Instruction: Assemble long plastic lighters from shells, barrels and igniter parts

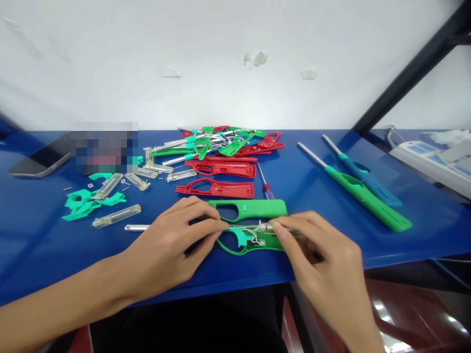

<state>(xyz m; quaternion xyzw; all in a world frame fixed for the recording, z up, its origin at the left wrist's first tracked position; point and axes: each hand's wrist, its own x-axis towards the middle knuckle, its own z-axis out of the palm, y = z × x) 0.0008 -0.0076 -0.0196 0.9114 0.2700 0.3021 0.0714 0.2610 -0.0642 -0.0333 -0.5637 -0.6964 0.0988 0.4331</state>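
Note:
A green lighter half-shell (270, 243) lies on the blue table with its inside up, holding a turquoise trigger (241, 237) and thin white wires (253, 235). My left hand (180, 240) is closed around the front of this opened lighter; its metal tube (137, 228) sticks out to the left. Between the thumb and fingers of my right hand (320, 255) is a clear fuel tank (267, 226), held over the shell's handle end and partly hidden. Just behind lies the other green half-shell (265, 208), outside up.
Red half-shells (231, 189) and a screwdriver (268, 189) lie behind my hands, before a heap of lighter parts (221, 144). Loose tanks (117, 215) and turquoise pieces (79, 203) lie left, near a phone (40, 159). Right are green (368, 198) and blue lighters (371, 181) and a power strip (434, 164).

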